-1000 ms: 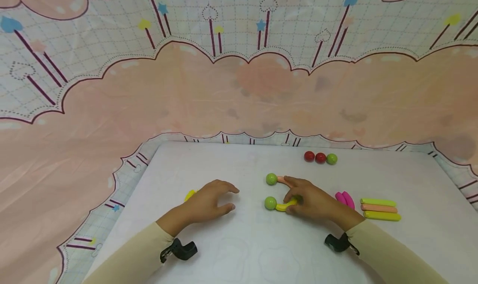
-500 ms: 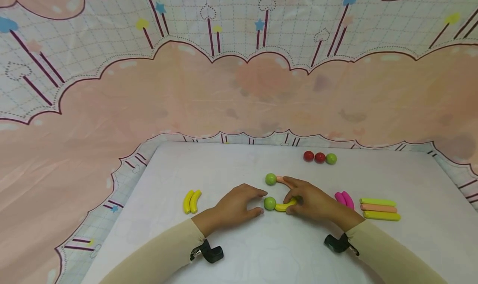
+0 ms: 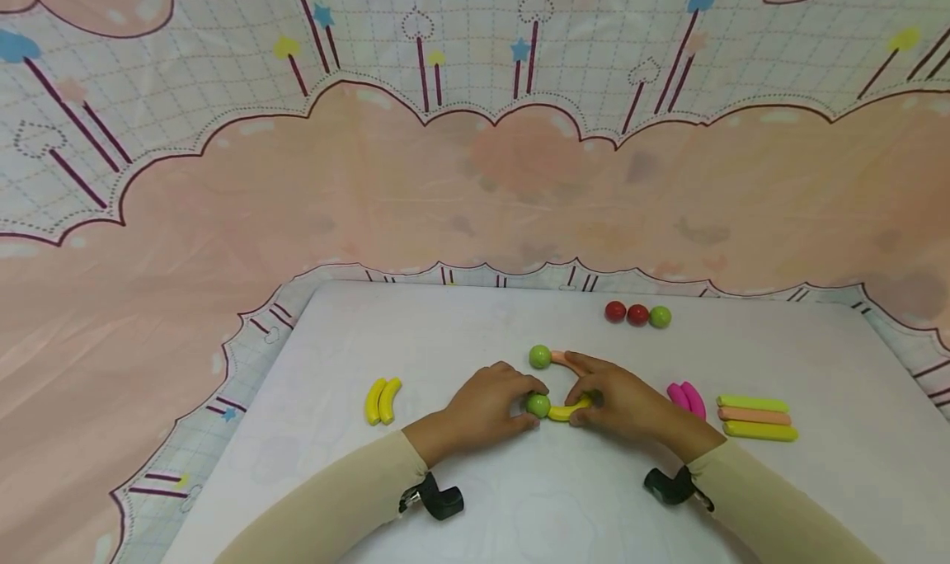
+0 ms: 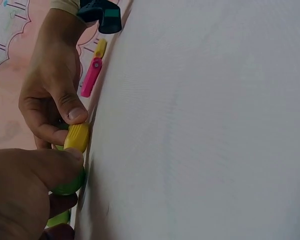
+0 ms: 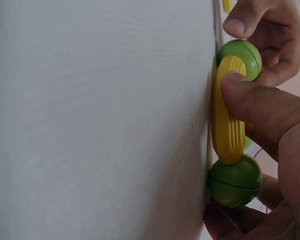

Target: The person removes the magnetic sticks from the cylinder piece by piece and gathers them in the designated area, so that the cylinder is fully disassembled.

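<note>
In the head view, my left hand [image 3: 490, 406] has its thumb and index finger around a glossy green ball [image 3: 538, 406]. A yellow curved stick [image 3: 566, 413] joins that ball. My right hand [image 3: 622, 397] grips this stick, its thumb [image 5: 240, 90] lying across the ribbed side in the right wrist view. At the stick's other end sits a second green ball [image 5: 235, 181], partly covered by the right hand in the head view. Just beyond, another green ball [image 3: 539, 356] joins a peach curved stick [image 3: 562, 356], whose far part is hidden under the right hand.
Two yellow curved sticks [image 3: 382, 401] lie to the left on the white tabletop [image 3: 312, 333]. Two red balls [image 3: 615, 312] and a green ball [image 3: 660, 317] line up at the back. Magenta curved pieces [image 3: 686, 400] and straight coloured sticks [image 3: 755, 416] lie right.
My left hand has moved right, from beside the yellow curved sticks to the nearer green ball, and closed its fingers around it. The right hand keeps its grip in place.
</note>
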`<state>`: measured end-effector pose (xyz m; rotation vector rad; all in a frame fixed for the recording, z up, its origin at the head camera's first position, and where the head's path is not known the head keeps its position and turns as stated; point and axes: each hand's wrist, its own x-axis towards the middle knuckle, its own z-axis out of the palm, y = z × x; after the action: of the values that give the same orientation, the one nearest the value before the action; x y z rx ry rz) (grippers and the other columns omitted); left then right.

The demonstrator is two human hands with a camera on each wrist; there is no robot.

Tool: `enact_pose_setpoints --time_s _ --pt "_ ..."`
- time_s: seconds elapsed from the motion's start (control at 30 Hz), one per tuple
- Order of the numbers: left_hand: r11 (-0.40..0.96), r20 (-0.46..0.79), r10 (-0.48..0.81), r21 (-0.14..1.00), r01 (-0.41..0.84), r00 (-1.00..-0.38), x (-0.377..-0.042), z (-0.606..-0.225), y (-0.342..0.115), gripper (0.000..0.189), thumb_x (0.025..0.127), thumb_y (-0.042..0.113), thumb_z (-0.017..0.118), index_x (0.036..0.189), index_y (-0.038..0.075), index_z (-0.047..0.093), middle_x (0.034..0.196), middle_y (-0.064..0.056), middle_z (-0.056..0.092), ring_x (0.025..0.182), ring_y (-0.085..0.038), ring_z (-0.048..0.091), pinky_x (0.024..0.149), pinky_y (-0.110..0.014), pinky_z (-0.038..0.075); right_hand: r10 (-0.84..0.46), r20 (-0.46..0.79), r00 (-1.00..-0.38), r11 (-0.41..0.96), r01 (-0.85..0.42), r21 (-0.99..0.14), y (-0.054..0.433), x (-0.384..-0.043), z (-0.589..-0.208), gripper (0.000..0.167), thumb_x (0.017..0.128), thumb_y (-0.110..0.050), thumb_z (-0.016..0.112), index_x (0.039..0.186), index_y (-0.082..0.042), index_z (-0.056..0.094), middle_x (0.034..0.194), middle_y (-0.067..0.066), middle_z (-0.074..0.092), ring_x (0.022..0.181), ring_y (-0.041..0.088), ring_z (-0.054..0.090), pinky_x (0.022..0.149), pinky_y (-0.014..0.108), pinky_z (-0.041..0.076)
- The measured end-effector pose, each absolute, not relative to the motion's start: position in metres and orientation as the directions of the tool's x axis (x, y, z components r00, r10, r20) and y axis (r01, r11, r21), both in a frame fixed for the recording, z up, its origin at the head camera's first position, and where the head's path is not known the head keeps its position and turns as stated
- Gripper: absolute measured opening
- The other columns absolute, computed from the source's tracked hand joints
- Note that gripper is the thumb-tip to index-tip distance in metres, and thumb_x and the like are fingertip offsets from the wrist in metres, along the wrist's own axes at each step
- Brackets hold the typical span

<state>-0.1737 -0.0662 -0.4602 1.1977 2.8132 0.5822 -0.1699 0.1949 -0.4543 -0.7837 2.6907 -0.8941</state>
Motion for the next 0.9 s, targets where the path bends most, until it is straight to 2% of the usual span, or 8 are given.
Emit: enact_pose_setpoints --time_s 0.57,0.9 --pt "0.631 0.090 0.687 0.418 0.654 -0.721 -0.178 -0.463 -0.068 0.034 0.090 0.032 0.080 0.123 0.025 0.072 0.108 0.017 0.068 0.107 -0.010 0.056 0.092 -0.030 0.047 -0.536 -0.030 -0.844 0.678 -0.409 -0.611 0.193 -0.169 -0.455 0.019 0.082 -0.021 0.088 0.090 -0.033 0.076 0.162 0.008 0.038 0.147 0.040 0.034 0.114 0.059 0.032" --pt "0.628 0.066 0.649 0.516 0.583 -0.758 -0.179 -0.459 -0.081 0.033 0.091 0.026 0.080 0.122 0.021 0.070 0.106 0.015 0.065 0.106 -0.007 0.055 0.094 -0.027 0.049 -0.517 -0.061 -0.854 0.699 -0.381 -0.605 0.194 -0.169 -0.453 0.018 0.083 -0.023 0.088 0.090 -0.035 0.076 0.162 0.006 0.037 0.147 0.040 0.034 0.114 0.059 0.033"
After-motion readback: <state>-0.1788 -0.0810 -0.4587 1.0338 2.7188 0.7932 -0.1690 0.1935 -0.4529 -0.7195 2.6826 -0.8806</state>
